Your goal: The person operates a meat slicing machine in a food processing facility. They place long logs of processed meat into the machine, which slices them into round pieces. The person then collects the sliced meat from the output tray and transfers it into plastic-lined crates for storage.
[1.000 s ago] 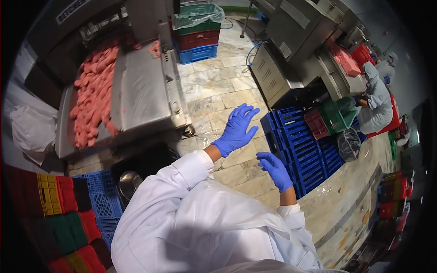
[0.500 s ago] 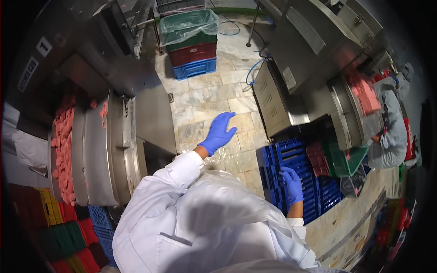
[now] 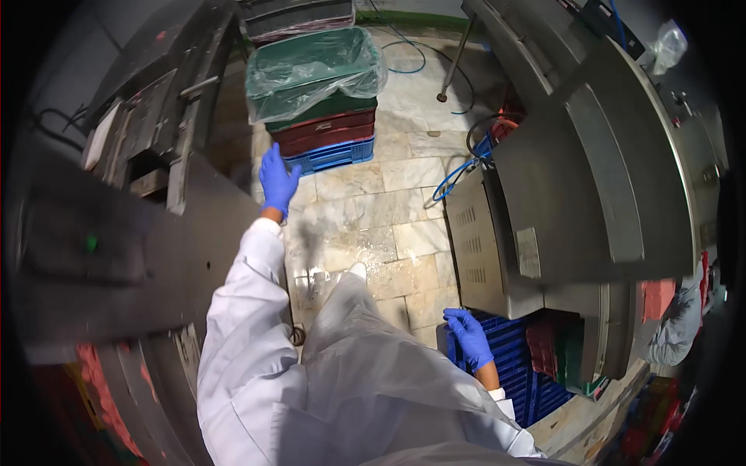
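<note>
My left hand (image 3: 278,182), in a blue glove, stretches forward with thumb and fingers apart and holds nothing. In the picture it is nearest the stack of crates: a green crate (image 3: 311,115) lined with a clear plastic bag (image 3: 315,66), a dark red crate (image 3: 326,133) below it, and a blue crate (image 3: 334,155) at the bottom. Whether the fingers touch the stack, I cannot tell. Low on the right, my right hand (image 3: 470,339), also blue-gloved, hangs over the edge of a blue plastic pallet (image 3: 521,373), its fingers loosely extended and empty.
Steel machines stand on both sides, one on the left (image 3: 210,248) and one on the right (image 3: 513,256). A blue hose (image 3: 447,185) lies by the right machine on wet floor tiles (image 3: 404,233). Red and green crates (image 3: 548,349) sit on the pallet. Another person's grey sleeve (image 3: 676,326) shows far right.
I have moved forward between the machines, and the crate stack now looks nearer. My left hand has swung left and forward, toward the stack. The pink pieces at left have slid rearward in view.
</note>
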A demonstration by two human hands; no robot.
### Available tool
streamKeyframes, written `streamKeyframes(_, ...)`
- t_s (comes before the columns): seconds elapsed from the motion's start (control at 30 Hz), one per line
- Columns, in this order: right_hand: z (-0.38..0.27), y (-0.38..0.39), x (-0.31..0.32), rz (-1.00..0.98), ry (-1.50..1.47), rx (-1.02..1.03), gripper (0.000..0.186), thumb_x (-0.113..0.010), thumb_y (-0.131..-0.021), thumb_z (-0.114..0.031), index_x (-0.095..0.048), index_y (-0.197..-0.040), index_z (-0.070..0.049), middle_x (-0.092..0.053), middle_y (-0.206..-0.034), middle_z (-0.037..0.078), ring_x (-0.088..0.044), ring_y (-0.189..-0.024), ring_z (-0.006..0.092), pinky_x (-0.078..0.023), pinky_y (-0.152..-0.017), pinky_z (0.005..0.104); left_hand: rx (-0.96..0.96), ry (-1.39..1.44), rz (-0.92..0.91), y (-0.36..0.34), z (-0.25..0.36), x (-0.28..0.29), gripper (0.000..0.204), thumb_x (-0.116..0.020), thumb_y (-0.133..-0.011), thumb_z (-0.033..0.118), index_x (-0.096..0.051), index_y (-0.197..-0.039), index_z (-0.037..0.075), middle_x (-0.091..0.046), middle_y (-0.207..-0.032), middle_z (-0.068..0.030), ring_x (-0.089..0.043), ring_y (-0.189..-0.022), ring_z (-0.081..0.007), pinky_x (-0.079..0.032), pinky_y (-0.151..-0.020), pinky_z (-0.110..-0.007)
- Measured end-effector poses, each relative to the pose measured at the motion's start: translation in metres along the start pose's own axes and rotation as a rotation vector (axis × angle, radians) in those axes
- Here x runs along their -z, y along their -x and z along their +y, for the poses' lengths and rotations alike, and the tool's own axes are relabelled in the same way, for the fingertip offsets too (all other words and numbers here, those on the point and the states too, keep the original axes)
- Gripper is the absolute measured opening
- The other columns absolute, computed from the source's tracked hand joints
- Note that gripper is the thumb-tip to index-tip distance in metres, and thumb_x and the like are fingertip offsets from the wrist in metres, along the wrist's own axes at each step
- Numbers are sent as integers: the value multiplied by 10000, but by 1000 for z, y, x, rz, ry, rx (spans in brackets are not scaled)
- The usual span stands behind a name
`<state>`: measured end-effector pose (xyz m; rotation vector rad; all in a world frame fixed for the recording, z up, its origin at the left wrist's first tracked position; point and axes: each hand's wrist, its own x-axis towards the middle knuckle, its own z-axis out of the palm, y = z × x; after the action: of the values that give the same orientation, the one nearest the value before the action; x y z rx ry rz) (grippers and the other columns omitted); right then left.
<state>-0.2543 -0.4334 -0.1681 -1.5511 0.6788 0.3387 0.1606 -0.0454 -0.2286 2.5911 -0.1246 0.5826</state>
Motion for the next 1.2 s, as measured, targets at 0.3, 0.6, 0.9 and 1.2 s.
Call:
streamKeyframes(0.3, -18, -144, -3, 108, 19, -115, 216, -590, -944, -94, -612, -1153, -46, -631, -1030, 20, -572, -903, 91, -483, -810, 237, -14, -386, -92, -300, -37, -174, 747, -659, -797, 231, -320, -1451, 110, -386, -1450, -164, -306, -1375, -358, -242, -1097, -567)
streamKeyframes(0.6, -13, -185, -15, 124, 118, -200, 212, -624, -909, -48, -628, -1120, -20, -643, -1090, 58, -560, -1043, 135, -426, -958, 269, -248, -435, -175, -330, -89, -243, 175, -625, -755, 114, -589, -924, 147, -648, -862, -109, -645, -829, -332, -471, -701, -486)
streamKeyframes(0.9, -30, -171, 23, 148, 251, -58, 218, -604, -920, -66, -621, -1133, -27, -658, -1039, 61, -587, -971, 133, -461, -912, 265, -432, -144, -185, -256, 11, -139, 145, -624, -698, 67, -573, -825, 116, -601, -744, -128, -604, -741, -360, -452, -636, -472)
streamKeyframes(1.2, -52, -102, 65, 167, 107, 263, 220, -550, -962, -93, -603, -1162, -17, -640, -1035, 31, -582, -891, 95, -476, -816, 242, -198, -100, -357, 13, 103, -18, 225, -705, -699, 130, -575, -881, 113, -611, -807, -98, -603, -818, -309, -428, -716, -443)
